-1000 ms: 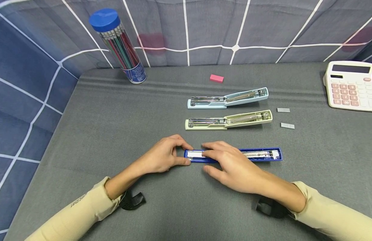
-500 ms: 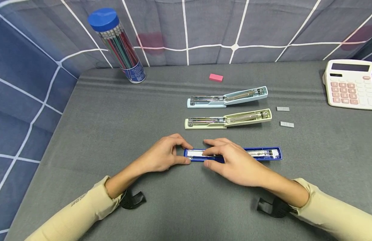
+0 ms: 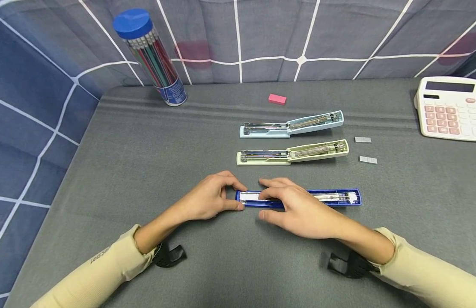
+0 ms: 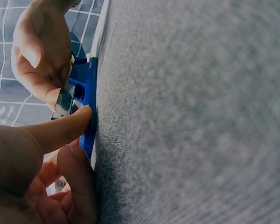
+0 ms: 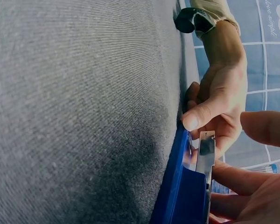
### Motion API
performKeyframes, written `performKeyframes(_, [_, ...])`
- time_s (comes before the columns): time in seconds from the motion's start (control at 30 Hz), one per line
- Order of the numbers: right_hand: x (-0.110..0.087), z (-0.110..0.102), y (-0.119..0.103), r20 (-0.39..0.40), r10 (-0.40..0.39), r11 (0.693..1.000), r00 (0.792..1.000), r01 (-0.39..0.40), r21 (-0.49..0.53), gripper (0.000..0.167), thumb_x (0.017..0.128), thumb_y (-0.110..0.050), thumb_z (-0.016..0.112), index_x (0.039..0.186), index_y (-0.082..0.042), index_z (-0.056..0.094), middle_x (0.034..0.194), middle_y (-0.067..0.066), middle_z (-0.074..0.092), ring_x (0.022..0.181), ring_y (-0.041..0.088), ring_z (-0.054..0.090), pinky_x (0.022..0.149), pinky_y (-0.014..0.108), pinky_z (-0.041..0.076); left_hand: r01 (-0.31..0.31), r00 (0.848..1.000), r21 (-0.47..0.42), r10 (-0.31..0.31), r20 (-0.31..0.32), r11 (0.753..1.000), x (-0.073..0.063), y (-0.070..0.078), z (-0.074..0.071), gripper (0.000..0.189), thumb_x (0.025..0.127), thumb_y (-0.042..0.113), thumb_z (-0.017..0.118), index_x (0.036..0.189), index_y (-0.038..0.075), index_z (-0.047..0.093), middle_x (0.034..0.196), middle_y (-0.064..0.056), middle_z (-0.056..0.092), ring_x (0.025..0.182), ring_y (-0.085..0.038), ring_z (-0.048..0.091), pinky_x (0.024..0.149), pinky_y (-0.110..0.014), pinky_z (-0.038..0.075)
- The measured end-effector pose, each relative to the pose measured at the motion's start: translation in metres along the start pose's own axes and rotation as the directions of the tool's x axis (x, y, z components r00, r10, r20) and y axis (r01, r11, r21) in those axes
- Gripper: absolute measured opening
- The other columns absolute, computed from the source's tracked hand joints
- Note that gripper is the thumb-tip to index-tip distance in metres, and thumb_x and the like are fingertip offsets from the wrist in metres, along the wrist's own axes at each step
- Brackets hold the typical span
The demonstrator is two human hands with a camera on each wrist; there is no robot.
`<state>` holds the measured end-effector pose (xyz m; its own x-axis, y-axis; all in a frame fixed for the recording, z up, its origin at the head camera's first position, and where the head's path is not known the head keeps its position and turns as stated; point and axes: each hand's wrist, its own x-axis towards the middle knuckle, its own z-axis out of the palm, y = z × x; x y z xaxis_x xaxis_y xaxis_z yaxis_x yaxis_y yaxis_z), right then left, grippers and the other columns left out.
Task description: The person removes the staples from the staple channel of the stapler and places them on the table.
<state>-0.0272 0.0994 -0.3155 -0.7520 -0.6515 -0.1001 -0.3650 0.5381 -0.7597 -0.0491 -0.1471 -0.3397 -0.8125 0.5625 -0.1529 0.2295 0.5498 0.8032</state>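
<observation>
A dark blue stapler (image 3: pixel 338 196) lies opened out flat on the grey cloth, its metal insides facing up. My left hand (image 3: pixel 207 199) pinches its left end between thumb and fingers. My right hand (image 3: pixel 299 211) is over the middle of the stapler and covers part of it. In the right wrist view, the right forefinger touches the metal staple magazine (image 5: pixel 206 154), while the thumb (image 5: pixel 266 128) stands apart from it. Farther back lie a pale green stapler (image 3: pixel 316 151) and a light blue stapler (image 3: pixel 316 124), both opened out.
Two staple strips, one farther back (image 3: pixel 363 140) and one nearer (image 3: pixel 368 160), lie right of the staplers. Behind them sits a small pink block (image 3: pixel 277 99). A blue-lidded jar of pencils (image 3: pixel 157 64) stands back left, a calculator (image 3: pixel 450 109) back right. Checked fabric rises behind.
The right hand has shifted slightly over the blue stapler, its thumb now a little farther from the near side. The left hand keeps its pinch, and the stapler stays in place.
</observation>
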Motion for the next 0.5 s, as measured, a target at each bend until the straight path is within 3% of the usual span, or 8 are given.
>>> performKeyframes(0.27, [0.0011,-0.001,0.0007,-0.008,0.003,0.986,1.0,-0.002,0.168,0.02,0.09,-0.02,0.072,0.109,-0.014,0.069,0.144,0.008,0.05,0.134,0.022,0.041,0.105,0.05,0.036,-0.008,1.0,0.004,0.008,-0.005,1.0,-0.0005,-0.0005,0.0002,0.031,0.079,0.017,0.085,0.107,0.01,0.073,0.095,0.003,0.061,0.06,-0.009,0.051,0.055,-0.026,0.043])
performKeyframes(0.5, [0.0089,0.002,-0.0018,-0.021,-0.093,0.957,0.995,0.096,0.274,0.025,0.091,-0.018,0.072,0.116,-0.015,0.068,0.136,-0.002,0.057,0.128,0.015,0.046,0.104,0.043,0.037,-0.009,1.0,0.011,0.01,-0.01,1.0,-0.0003,0.0002,-0.0001,0.031,0.079,0.018,0.085,0.106,0.009,0.072,0.097,0.003,0.062,0.06,-0.009,0.052,0.056,-0.026,0.045])
